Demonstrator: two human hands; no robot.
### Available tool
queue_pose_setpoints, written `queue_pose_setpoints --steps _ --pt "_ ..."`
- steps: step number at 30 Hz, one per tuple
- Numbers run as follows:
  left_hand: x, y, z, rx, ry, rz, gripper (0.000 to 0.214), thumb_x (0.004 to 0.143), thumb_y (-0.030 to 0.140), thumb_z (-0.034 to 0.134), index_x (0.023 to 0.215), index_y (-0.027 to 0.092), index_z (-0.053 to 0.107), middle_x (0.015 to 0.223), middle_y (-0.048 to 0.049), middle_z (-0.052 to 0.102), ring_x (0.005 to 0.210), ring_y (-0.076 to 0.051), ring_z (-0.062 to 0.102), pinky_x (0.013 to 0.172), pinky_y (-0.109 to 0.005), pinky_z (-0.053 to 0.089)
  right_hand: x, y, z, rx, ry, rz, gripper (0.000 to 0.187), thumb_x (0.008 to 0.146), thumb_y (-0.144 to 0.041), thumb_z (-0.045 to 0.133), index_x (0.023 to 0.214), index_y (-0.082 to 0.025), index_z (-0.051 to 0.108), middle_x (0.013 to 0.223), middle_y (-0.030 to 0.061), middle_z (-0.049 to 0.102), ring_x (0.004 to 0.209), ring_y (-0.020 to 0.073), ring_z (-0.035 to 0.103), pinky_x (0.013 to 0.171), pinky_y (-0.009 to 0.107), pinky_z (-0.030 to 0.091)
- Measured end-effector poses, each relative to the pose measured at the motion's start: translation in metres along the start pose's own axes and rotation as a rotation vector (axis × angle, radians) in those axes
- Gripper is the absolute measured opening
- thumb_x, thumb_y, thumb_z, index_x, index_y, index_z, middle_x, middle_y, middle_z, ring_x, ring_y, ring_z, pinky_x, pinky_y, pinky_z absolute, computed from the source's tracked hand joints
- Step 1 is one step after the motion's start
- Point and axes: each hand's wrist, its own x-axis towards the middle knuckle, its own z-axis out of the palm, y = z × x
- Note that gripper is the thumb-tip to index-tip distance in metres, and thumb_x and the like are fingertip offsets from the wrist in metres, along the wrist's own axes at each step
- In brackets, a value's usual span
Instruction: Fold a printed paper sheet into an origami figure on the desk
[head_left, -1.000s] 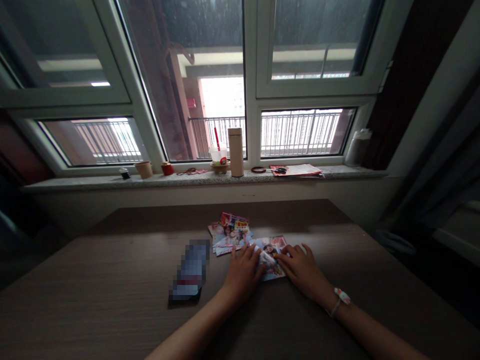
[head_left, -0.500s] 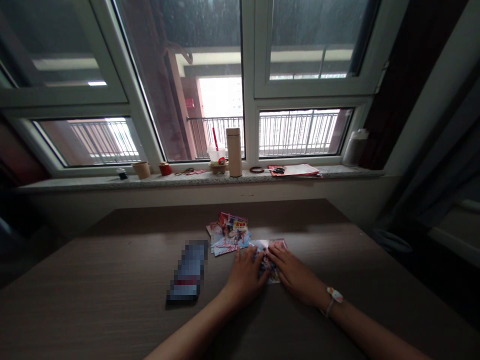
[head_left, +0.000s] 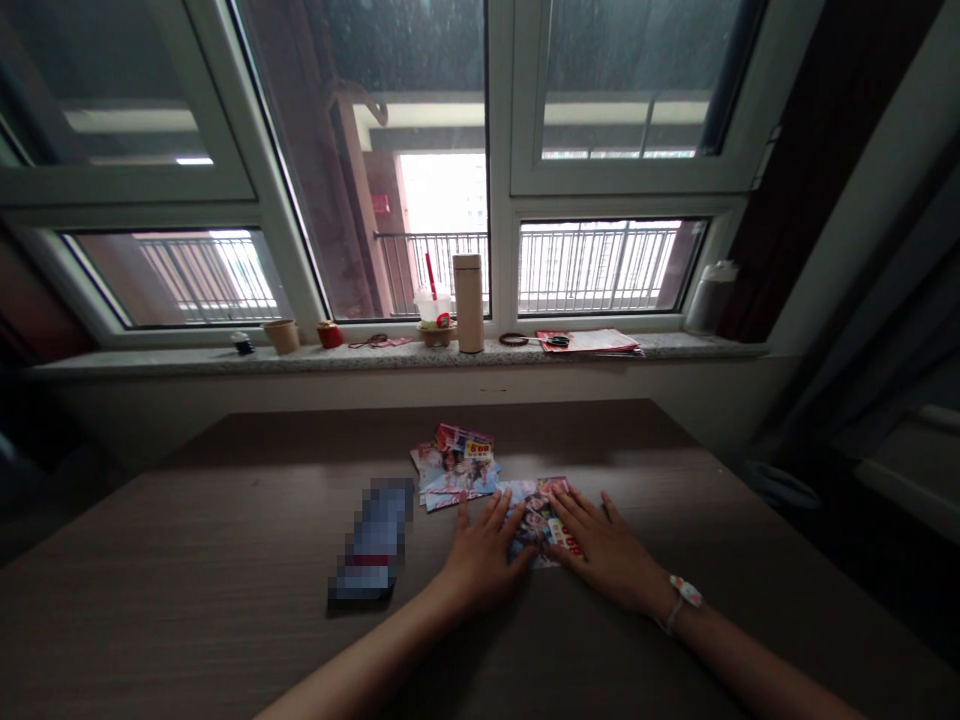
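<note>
A colourful printed paper sheet (head_left: pixel 535 515) lies flat on the brown table (head_left: pixel 247 520), showing pictures of people and red figures on yellow. My left hand (head_left: pixel 484 550) rests on its left edge, fingers stretched out. Across its right part lies my right hand (head_left: pixel 604 545), palm down with the fingers spread and a bracelet at the wrist. Both thumbs point inward over the lower part of the sheet. Just beyond my left hand is a loose pile of similar printed sheets (head_left: pixel 457 468), fanned out a little.
A phone-shaped dark object (head_left: pixel 371 545), blurred out, lies left of my left hand. Along the windowsill (head_left: pixel 360 362) stand a beige flask (head_left: pixel 469 305), a plastic cup with a red straw (head_left: pixel 433 308), a paper cup (head_left: pixel 282 337), scissors (head_left: pixel 551 342) and stacked papers (head_left: pixel 600 342).
My right hand has slid to the right and its fingers have spread, so more of the printed sheet shows between the hands. My left hand has shifted slightly left.
</note>
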Motion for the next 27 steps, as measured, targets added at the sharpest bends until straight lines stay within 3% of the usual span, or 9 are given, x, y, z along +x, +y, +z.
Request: queue_pose_setpoints --steps 7,13,21,27 --pt "-0.001 0.001 -0.006 -0.013 0.013 0.032 0.06 0.099 0.06 0.032 0.153 0.034 0.034 0.163 -0.0043 0.029 0.151 -0.029 0.024 0.12 -0.067 0.006 -0.001 0.0 0.001 -0.027 0.057 -0.041 0.064 0.099 -0.057 0.036 0.155 -0.025 0.03 0.163 0.0091 0.023 0.152 0.0291 0.019 0.122 0.064 0.006" --pt "-0.001 0.003 -0.011 -0.071 0.001 0.069 0.057 0.1 0.055 0.034 0.154 0.04 0.026 0.158 0.0 0.039 0.149 -0.027 0.031 0.119 -0.068 0.007 0.001 -0.007 0.0 0.068 0.055 -0.206 0.05 0.102 -0.038 0.034 0.151 -0.028 0.038 0.159 0.0058 0.035 0.149 0.0221 0.03 0.124 0.054 0.017" --pt "-0.001 0.002 -0.008 -0.073 0.023 0.034 0.057 0.099 0.057 0.035 0.153 0.041 0.03 0.159 0.0015 0.037 0.15 -0.03 0.028 0.116 -0.073 -0.004 0.0 -0.007 0.001 0.055 0.018 -0.103 0.051 0.102 -0.047 0.033 0.153 -0.039 0.029 0.159 0.0007 0.035 0.148 0.0247 0.031 0.121 0.062 0.015" --pt "-0.003 0.004 -0.008 -0.042 0.056 -0.03 0.057 0.096 0.062 0.037 0.148 0.039 0.042 0.158 -0.0002 0.038 0.15 -0.034 0.025 0.115 -0.075 -0.006 -0.002 -0.006 0.001 -0.004 0.025 0.012 0.06 0.098 -0.061 0.035 0.153 -0.035 0.032 0.161 0.0017 0.031 0.15 0.0296 0.025 0.12 0.064 0.015"
